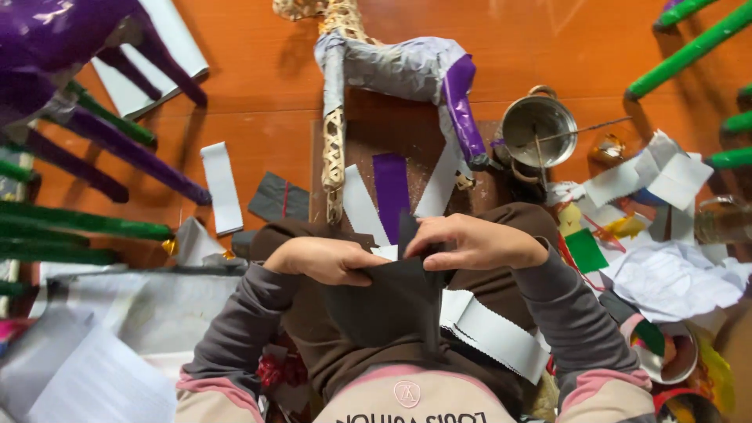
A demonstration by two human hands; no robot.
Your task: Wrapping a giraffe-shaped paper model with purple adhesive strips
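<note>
Two hands [325, 260], one black sheet [388, 301], one pot [539, 129].

black paper sheet [384, 301], purple strip [391, 184], white strips [221, 186], green sticks [689, 48], orange floor [258, 94]

1. The left hand [325, 260] has its fingertips tucked behind the black paper sheet [392, 301], out of sight.
2. The purple figure [55, 39] is cut off by the top and left edges.
3. The green rods [689, 51] run out past the right edge.
4. The metal pot [539, 129] holds contents too small to tell.
5. The white serrated strip [497, 333] is partly hidden under the black paper sheet.
</note>
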